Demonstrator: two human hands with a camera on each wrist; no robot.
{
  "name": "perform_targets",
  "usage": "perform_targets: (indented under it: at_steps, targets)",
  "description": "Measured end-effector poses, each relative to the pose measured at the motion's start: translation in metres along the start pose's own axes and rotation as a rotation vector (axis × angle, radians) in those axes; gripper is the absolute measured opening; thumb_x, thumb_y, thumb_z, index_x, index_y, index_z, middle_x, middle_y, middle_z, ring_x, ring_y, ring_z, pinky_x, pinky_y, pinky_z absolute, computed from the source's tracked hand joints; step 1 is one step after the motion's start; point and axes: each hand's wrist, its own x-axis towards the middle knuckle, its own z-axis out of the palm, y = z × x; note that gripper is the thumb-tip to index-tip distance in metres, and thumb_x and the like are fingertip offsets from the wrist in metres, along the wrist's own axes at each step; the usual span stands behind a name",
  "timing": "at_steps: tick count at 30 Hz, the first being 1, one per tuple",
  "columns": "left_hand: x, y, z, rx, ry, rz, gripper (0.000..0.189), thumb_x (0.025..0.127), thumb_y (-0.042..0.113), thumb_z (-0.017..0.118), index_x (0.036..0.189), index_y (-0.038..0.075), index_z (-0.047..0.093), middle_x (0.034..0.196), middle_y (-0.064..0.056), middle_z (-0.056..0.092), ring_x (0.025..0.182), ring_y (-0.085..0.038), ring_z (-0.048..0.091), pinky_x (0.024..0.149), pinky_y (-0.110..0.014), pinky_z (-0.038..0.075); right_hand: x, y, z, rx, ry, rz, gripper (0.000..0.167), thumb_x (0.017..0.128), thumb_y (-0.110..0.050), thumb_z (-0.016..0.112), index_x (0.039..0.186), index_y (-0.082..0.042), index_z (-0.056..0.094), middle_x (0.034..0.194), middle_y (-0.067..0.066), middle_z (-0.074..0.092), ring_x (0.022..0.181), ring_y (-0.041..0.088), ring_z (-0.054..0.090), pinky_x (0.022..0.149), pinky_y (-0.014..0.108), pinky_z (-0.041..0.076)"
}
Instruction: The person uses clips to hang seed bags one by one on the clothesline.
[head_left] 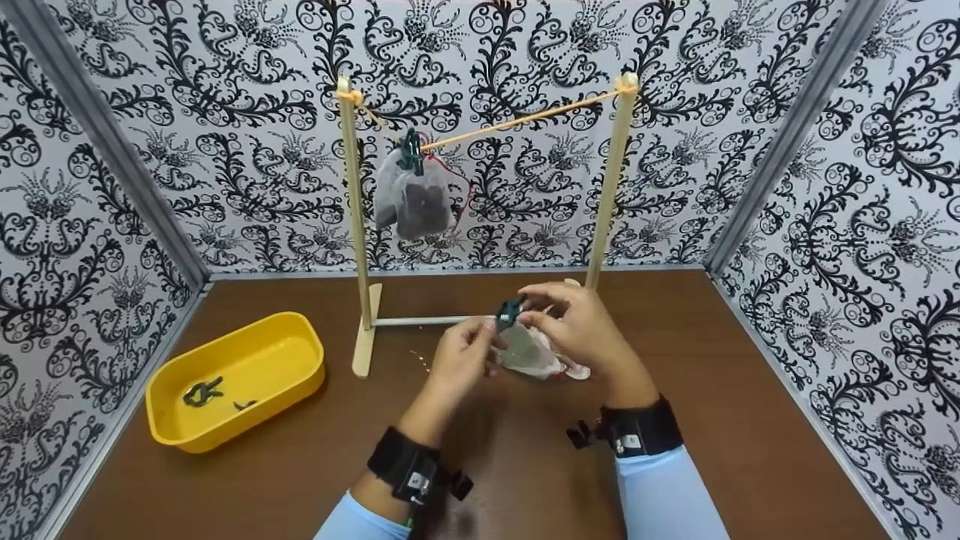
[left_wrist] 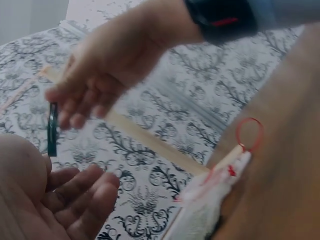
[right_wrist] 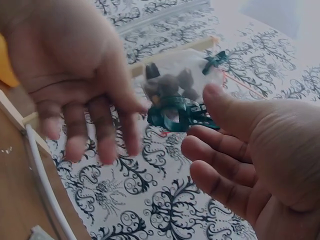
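Observation:
In front of me my right hand (head_left: 581, 326) pinches a dark green spring clamp (head_left: 508, 313) between thumb and fingers. My left hand (head_left: 461, 352) is at the clamp's other end; its thumb tip touches the clamp and its other fingers extend loosely, as the right wrist view shows. Below the hands lies a small white mesh bag (head_left: 531, 356) with pale green contents and a red drawstring loop (left_wrist: 249, 134). Further back, mesh bags (head_left: 424, 206) with dark pieces inside hang from an orange cord (head_left: 525, 118), held by green clamps (head_left: 411, 152).
The cord is strung between two wooden posts (head_left: 611, 180), joined low down by a white rod (head_left: 427, 321). At left a yellow tray (head_left: 311, 375) contains a few dark clamps (head_left: 202, 391). Patterned walls (head_left: 862, 225) enclose the brown table (head_left: 750, 420).

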Motion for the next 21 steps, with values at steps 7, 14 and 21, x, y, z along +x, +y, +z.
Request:
perform_targets:
  at_steps: [7,14,21]
  targets:
    - [0.01,-0.03,0.032,0.546,-0.051,0.146,0.017,0.103,0.014,0.082,0.117,0.005,0.083,0.112,-0.011,0.082,0.101,-0.026,0.078,0.09,-0.041,0.066,0.001,0.009,-0.008,0.112,0.246,0.071,0.017,0.097,-0.005,0.087,0.112,0.0,0.084,0.099,0.017,0.084,0.081,0.027,0.077,0.072,0.02,0.062]
    - [0.018,-0.047,0.06,1.077,-0.181,0.281,0.034,0.082,0.034,0.101,0.111,0.022,0.087,0.116,0.0,0.077,0.116,-0.024,0.072,0.103,-0.043,0.063,0.003,0.018,-0.011,0.212,0.39,0.092,0.011,0.098,-0.004,0.087,0.103,0.005,0.083,0.088,0.017,0.081,0.073,0.012,0.074,0.066,0.019,0.061]
    - [0.023,-0.051,0.073,1.352,-0.196,0.371,0.011,0.088,0.027,0.092,0.095,0.023,0.085,0.102,0.002,0.08,0.099,-0.022,0.076,0.088,-0.039,0.067,0.003,0.019,-0.011,0.219,0.384,0.078,0.01,0.098,-0.002,0.086,0.101,0.006,0.083,0.085,0.014,0.081,0.072,0.012,0.075,0.066,0.019,0.061]
